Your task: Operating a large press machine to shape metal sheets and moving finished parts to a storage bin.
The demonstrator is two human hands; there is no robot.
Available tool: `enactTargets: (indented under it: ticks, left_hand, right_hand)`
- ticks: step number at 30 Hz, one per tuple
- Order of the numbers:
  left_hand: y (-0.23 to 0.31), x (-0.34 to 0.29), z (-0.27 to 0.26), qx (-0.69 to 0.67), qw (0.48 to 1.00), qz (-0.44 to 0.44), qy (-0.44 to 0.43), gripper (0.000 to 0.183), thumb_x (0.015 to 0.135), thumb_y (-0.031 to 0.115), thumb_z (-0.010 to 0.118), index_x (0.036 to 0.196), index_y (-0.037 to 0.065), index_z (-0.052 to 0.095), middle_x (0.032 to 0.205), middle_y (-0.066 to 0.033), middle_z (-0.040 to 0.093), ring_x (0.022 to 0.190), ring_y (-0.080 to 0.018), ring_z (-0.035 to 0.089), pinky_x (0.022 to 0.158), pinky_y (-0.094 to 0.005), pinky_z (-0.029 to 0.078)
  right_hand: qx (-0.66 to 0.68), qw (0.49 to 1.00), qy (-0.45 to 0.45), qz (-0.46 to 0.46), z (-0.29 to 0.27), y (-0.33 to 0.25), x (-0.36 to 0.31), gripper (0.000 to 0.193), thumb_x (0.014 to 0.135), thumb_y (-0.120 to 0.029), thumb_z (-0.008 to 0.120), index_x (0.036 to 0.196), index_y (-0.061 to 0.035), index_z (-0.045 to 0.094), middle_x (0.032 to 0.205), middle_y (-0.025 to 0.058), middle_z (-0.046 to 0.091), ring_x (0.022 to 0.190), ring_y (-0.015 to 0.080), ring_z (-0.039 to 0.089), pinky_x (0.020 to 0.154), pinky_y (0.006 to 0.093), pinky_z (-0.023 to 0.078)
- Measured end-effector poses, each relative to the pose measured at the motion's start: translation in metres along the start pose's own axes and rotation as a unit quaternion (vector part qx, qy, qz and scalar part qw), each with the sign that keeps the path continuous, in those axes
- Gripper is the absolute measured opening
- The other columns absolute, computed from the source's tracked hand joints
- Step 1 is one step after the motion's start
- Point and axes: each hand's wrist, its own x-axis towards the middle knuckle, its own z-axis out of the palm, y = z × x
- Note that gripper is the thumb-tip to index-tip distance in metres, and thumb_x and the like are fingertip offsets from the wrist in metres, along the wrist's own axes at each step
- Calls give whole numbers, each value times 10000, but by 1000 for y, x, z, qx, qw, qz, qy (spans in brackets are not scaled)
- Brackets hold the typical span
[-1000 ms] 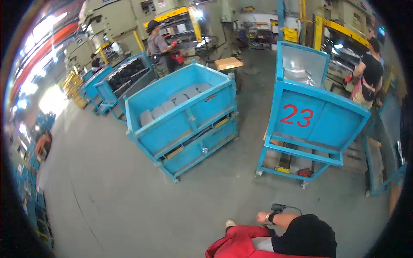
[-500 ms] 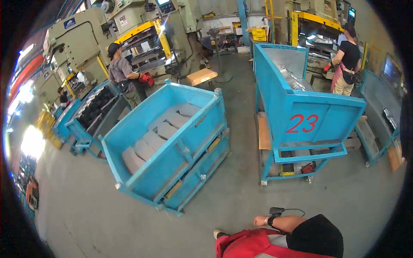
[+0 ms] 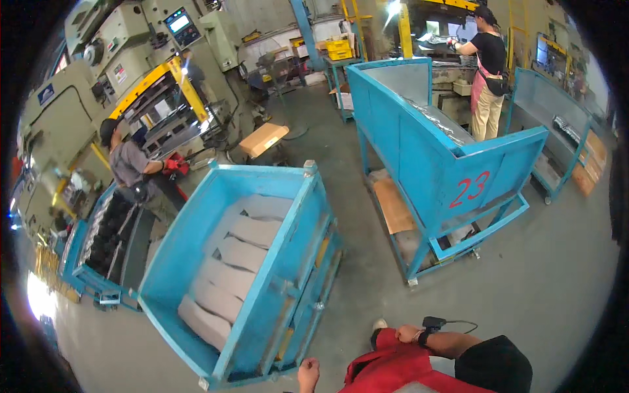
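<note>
My left hand point(image 3: 308, 375) shows at the lower edge, its fingers curled in and nothing seen in them. It is beside the near corner of a blue metal bin point(image 3: 265, 298), apart from it. Several grey curved sheet pieces point(image 3: 236, 281) lie in a row inside that bin. My right hand point(image 3: 409, 333) is closed in front of the red apron point(image 3: 386, 360) I wear, with no object visible in it. A band and a small black device point(image 3: 434, 323) with a cable sit at my right wrist.
A tall blue cart point(image 3: 419, 147) with a red number stands right of the bin. One co-worker point(image 3: 134, 164) with red gloves is at a press on the left; another person point(image 3: 488, 72) works at a press behind the cart. A cardboard box point(image 3: 263, 139) sits beyond the bin.
My view has turned and come closer to the bin, which now fills more of the lower left. My left hand has come into view. The far-right person's arms are now raised toward the press.
</note>
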Motion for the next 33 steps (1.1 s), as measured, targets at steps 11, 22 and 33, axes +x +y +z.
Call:
enactTargets:
  ticks: [11, 22, 33]
  left_hand:
    - [187, 143, -15, -93, 990, 81, -63, 312, 782, 259, 594, 1024, 62, 592, 995, -139, 615, 977, -279, 573, 833, -342, 433]
    - [325, 243, -116, -118, 985, 114, 54, 262, 800, 171, 595, 1029, 44, 593, 970, -143, 617, 915, -254, 589, 803, -314, 443]
    - [318, 330, -80, -89, 987, 78, 107, 341, 812, 252, 582, 1084, 47, 563, 1025, -159, 597, 954, -276, 572, 810, -325, 439]
  right_hand:
    - [-239, 954, -163, -80, -131, -60, 138, 266, 709, -246, 553, 920, -109, 637, 858, 149, 632, 781, 341, 602, 662, 457, 470]
    - [-128, 924, -176, -316, -170, -9, 343, 255, 730, -267, 539, 740, -25, 620, 697, 180, 580, 633, 374, 560, 586, 448, 448]
    - [-180, 975, -79, -105, -324, -61, 435, 315, 704, -353, 582, 792, -59, 658, 779, 184, 630, 724, 359, 609, 644, 438, 481]
